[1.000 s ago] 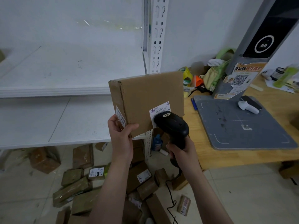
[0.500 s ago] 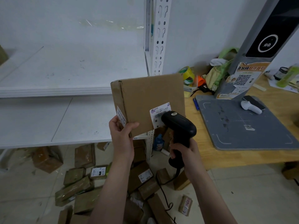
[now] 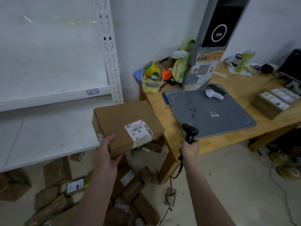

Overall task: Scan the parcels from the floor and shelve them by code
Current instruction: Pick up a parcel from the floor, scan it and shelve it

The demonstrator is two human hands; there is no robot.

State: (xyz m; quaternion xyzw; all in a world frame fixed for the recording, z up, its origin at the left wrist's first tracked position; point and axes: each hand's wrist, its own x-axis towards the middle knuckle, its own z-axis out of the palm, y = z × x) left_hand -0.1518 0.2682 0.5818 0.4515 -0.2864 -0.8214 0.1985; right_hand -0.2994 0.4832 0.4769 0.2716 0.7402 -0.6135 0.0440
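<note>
Fingers [image 3: 117, 159] of the left hand [image 3: 105, 154] cup the brown cardboard parcel [image 3: 117, 118] so its white label [image 3: 139, 132] faces up. Right hand [image 3: 189, 150] clenches the black handheld scanner [image 3: 190, 132], clear of it.

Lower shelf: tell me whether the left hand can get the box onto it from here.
Probably yes. The left hand grips the box right by the lower shelf, at its right end, and nothing shows on the board beside it. The upper shelf sits well above the box.

Brown labelled parcel [image 3: 123, 126], tilted, held.
</note>
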